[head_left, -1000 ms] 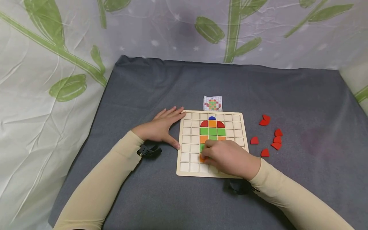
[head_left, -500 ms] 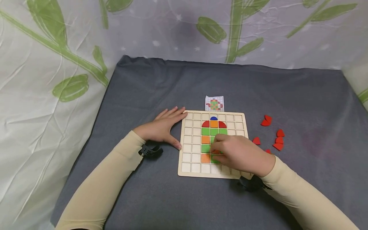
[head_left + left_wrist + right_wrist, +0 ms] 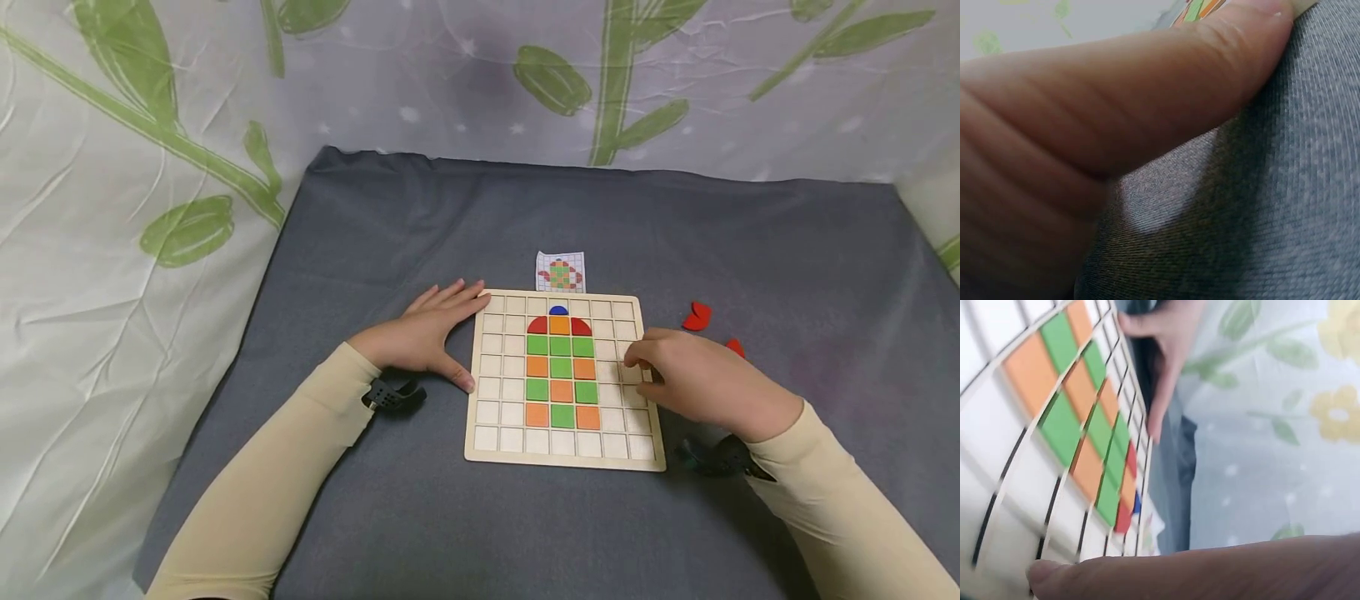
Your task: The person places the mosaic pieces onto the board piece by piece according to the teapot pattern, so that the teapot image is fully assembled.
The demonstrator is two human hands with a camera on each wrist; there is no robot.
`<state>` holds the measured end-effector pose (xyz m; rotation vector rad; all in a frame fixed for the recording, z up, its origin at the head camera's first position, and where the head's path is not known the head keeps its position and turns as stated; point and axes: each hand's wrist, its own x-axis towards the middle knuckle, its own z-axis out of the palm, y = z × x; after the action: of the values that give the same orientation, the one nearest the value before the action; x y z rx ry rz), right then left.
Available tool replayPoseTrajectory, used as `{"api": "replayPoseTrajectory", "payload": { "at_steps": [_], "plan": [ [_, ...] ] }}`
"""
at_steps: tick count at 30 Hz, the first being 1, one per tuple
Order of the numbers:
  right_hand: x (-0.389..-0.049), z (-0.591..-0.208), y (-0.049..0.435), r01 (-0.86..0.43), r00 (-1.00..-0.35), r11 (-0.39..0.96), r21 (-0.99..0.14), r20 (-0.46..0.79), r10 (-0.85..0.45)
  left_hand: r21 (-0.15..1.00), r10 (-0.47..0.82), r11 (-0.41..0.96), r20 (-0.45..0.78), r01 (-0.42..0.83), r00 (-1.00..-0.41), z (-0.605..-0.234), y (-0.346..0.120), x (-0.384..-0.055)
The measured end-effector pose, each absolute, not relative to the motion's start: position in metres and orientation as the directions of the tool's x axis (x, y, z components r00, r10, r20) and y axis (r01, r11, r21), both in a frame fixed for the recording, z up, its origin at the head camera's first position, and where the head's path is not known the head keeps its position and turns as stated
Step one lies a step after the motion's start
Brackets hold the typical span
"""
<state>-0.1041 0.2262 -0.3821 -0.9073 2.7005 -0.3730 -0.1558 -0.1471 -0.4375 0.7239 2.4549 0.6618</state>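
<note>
A square wooden grid board (image 3: pixel 495 457) lies on the grey cloth. Green, orange, red and blue tiles form a shape in its middle columns, with a green tile (image 3: pixel 560 367) near the centre. My left hand (image 3: pixel 420 333) spreads its fingers along the board's left edge, fingertips at the upper corner and thumb lower down. Over the right edge hovers my right hand (image 3: pixel 705 379), its index finger and thumb apart, with no piece visible between them. Red pieces (image 3: pixel 697 317) lie past the board's right side; another red piece (image 3: pixel 736 347) is partly covered by the right hand.
A small printed card (image 3: pixel 560 272) with a coloured grid picture lies against the board's far edge. Dark grey cloth (image 3: pixel 420 517) covers the table. A pale curtain with green leaves (image 3: pixel 551 79) hangs behind and at the left.
My right hand has moved right, from the lower tiles to the board's right edge, uncovering the tiled shape and covering several red pieces. The left hand stays at the board's edge.
</note>
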Motion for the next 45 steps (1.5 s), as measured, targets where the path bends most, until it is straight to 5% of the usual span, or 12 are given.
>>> {"api": "replayPoseTrajectory", "payload": {
  "at_steps": [24, 33, 45],
  "plan": [
    [-0.119, -0.392, 0.259, -0.412, -0.818, 0.857, -0.309, -0.288, -0.497, 0.581, 0.613, 0.728, -0.312, 0.365, -0.726, -0.44, -0.147, -0.157],
    [-0.128, -0.388, 0.235, -0.473, -0.843, 0.818, -0.326, -0.1, -0.528, 0.573, 0.605, 0.735, -0.309, 0.364, -0.734, -0.437, -0.147, -0.157],
    [-0.139, -0.408, 0.207, -0.539, -0.792, 0.763, -0.358, -0.093, -0.603, 0.571, 0.611, 0.732, -0.308, 0.372, -0.729, -0.44, -0.15, -0.158]
  ]
}}
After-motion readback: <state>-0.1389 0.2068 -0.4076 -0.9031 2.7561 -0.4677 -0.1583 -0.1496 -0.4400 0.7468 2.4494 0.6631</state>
